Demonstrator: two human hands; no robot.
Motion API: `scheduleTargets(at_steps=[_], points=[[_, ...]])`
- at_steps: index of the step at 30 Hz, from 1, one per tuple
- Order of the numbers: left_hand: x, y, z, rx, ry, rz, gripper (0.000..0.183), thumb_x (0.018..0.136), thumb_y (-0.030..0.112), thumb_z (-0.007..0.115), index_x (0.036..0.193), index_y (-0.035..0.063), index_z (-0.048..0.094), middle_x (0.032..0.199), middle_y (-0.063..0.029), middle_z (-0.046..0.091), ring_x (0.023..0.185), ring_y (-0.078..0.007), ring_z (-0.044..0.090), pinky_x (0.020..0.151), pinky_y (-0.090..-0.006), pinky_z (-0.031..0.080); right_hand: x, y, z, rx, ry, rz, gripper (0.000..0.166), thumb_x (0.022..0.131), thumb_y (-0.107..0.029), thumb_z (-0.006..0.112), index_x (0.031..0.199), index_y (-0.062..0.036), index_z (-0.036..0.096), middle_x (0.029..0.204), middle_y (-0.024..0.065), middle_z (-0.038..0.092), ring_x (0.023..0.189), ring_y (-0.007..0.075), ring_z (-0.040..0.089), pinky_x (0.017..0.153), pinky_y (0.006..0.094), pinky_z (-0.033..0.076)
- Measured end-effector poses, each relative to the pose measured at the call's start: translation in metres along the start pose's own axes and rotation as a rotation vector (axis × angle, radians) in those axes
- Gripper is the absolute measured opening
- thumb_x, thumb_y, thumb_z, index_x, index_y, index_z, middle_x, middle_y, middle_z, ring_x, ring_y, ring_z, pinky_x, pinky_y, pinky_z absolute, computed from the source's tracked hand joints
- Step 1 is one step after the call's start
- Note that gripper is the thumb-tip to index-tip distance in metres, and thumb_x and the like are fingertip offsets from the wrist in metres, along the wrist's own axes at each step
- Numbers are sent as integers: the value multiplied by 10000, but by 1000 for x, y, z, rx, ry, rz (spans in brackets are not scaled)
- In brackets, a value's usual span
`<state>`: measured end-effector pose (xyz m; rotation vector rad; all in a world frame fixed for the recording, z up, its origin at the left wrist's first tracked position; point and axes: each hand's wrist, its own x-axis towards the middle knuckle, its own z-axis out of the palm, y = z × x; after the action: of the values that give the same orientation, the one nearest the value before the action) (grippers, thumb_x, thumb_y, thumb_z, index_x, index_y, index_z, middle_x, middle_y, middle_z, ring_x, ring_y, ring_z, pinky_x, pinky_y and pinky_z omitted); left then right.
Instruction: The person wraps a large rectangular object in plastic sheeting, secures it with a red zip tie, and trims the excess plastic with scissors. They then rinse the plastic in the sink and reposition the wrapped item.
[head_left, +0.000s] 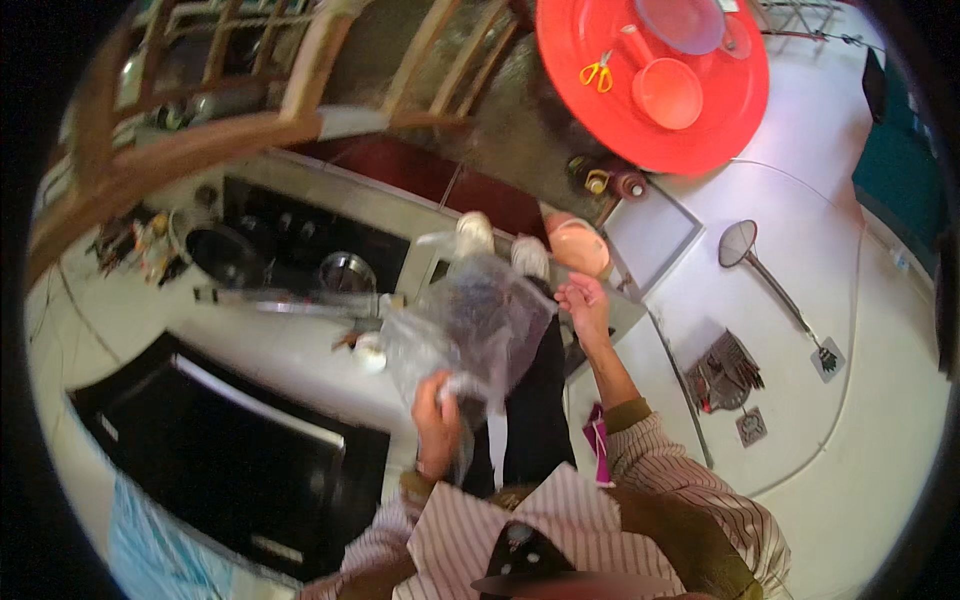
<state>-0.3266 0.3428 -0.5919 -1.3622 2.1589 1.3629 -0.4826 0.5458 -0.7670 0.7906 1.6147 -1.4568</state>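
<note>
A crumpled clear plastic bag (480, 322) spreads in front of my black trousers. My left hand (437, 420) grips its gathered near end, close to my body. At the bag's right edge is my right hand (587, 306), its fingers curled in and the film drawn out to the fingertips. A dark shape shows through the film, but I cannot tell whether it lies inside or behind the bag. Beyond the bag are my white shoes (475, 232).
To the left stand a black cooktop (315, 214), a wok (221, 251) and a metal pot (347, 271). A glossy black appliance panel (225, 450) is nearer. Rightward, a mesh skimmer (739, 244) hangs on the wall. A red basin (600, 112) holds scissors (598, 73) and a dipper (667, 94).
</note>
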Motion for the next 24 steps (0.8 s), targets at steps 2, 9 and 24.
scheduleTargets(at_steps=[2,9,24], points=[[6,32,-9,-22,111,32,252,836,-5,507,1065,-35,608,988,-177,623,933,-317,610,836,-377,479,-66,-12,7,-41,0,-152,278,892,-33,575,1164,-4,525,1028,94,645,829,138,625,735,256,510],[-15,100,-36,-177,183,122,215,822,4,544,1022,3,623,917,-147,620,840,-302,611,752,-355,488,-246,-140,82,-901,-397,-781,848,662,-71,680,1419,6,306,1355,223,413,1276,382,406,1058,452,338],[-65,102,-109,181,434,445,194,809,54,597,1000,60,634,854,-98,551,848,-299,555,713,-405,439,-252,-255,47,-1029,-557,-891,113,797,-68,700,897,-54,652,774,81,549,669,210,548,599,323,421]])
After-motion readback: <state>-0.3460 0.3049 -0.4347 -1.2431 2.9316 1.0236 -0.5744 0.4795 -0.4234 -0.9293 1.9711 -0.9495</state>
